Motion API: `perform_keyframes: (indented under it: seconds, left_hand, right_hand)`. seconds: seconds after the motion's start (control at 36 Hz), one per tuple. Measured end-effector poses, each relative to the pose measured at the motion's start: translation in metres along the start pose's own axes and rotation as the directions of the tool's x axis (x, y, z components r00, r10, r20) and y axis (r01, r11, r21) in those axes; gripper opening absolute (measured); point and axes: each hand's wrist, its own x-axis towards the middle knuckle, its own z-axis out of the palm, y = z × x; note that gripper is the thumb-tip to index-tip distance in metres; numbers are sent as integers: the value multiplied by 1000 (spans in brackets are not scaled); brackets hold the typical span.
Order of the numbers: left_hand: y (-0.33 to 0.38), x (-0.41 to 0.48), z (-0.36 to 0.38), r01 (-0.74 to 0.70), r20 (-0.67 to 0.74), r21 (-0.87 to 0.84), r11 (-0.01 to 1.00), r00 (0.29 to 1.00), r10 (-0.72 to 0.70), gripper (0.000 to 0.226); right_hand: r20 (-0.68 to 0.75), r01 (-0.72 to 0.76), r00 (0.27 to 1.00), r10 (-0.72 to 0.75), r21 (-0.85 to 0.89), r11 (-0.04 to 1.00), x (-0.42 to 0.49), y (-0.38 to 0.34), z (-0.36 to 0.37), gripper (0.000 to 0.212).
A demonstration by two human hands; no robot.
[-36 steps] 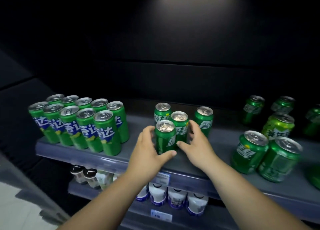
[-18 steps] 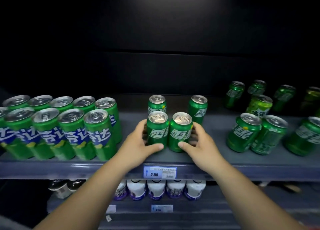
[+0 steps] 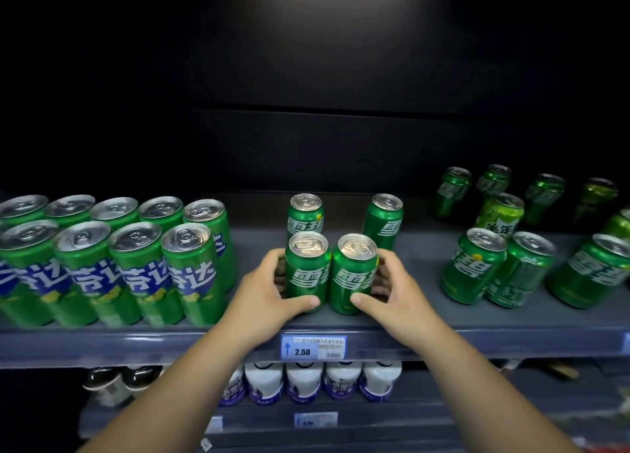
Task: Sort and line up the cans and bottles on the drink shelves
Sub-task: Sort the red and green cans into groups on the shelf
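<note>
Two slim green Sprite cans stand side by side at the shelf's front: the left front can (image 3: 306,268) and the right front can (image 3: 353,275). My left hand (image 3: 269,292) curls round the left one, thumb across its base. My right hand (image 3: 392,292) curls round the right one the same way. Behind them stand two more green cans, one at the back left (image 3: 305,212) and one at the back right (image 3: 383,219). Tall green cans with blue labels (image 3: 112,258) fill the left in two rows. Loose green cans (image 3: 494,265) are scattered on the right.
The grey shelf (image 3: 443,336) carries a blue price tag (image 3: 313,347) reading 2.50 on its front edge. White bottles (image 3: 303,382) line the shelf below. The back wall is dark. Bare shelf shows between the middle cans and the right group.
The two front cans have been brought side by side at the shelf front. Both hands stay wrapped round them. The view has turned from the left to face the shelf squarely.
</note>
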Motion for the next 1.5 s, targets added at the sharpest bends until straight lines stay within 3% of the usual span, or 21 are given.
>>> perform_keyframes:
  seconds: [0.44, 0.53, 0.61, 0.69, 0.75, 0.81, 0.89, 0.97, 1.03, 1.14, 1.25, 1.5]
  left_hand:
    - [6, -10, -10, -32, 113, 101, 994, 993, 20, 66]
    - [8, -8, -11, -33, 157, 82, 996, 987, 20, 76]
    - [16, -13, -16, -76, 183, 126, 989, 982, 52, 101]
    - [36, -18, -31, -144, 182, 183, 973, 977, 110, 117]
    - [56, -17, -45, -203, 161, 197, 959, 972, 173, 111]
    - [77, -10, -60, -274, 133, 208, 939, 959, 250, 100]
    - [106, 11, -78, -361, 173, 315, 878, 931, 321, 81]
    - [128, 45, -85, -422, 278, 473, 773, 905, 323, 58]
    - [133, 72, -82, -417, 336, 561, 715, 904, 264, 56]
    - [129, 119, -71, -436, 475, 662, 609, 873, 109, 69]
    - [113, 147, -60, -445, 569, 634, 633, 823, 9, 81]
    - [80, 165, -54, -430, 529, 576, 696, 845, 84, 56]
  right_hand:
    - [36, 73, 997, -73, -9, 997, -4, 0, -6, 63]
    - [77, 77, 994, -77, 2, 997, -6, -3, -6, 65]
    - [107, 100, 988, -109, 85, 991, -9, -5, -8, 72]
    - [31, 124, 991, -133, 201, 972, -7, -12, -18, 66]
    - [-49, 153, 988, -146, 225, 962, -1, -23, -29, 60]
    - [-137, 187, 977, -165, 165, 968, 12, -35, -42, 48]
    - [-198, 186, 961, -194, -57, 981, 40, -45, -63, 42]
    - [-155, 79, 979, -133, -313, 946, 72, -51, -76, 54]
    - [-100, 13, 993, -61, -427, 904, 90, -51, -77, 70]
    - [1, -74, 996, 86, -495, 866, 111, -46, -73, 87]
    - [-11, -70, 997, 77, -541, 838, 117, -41, -69, 79]
    - [40, -12, 998, 38, -509, 861, 116, -49, -47, 75]
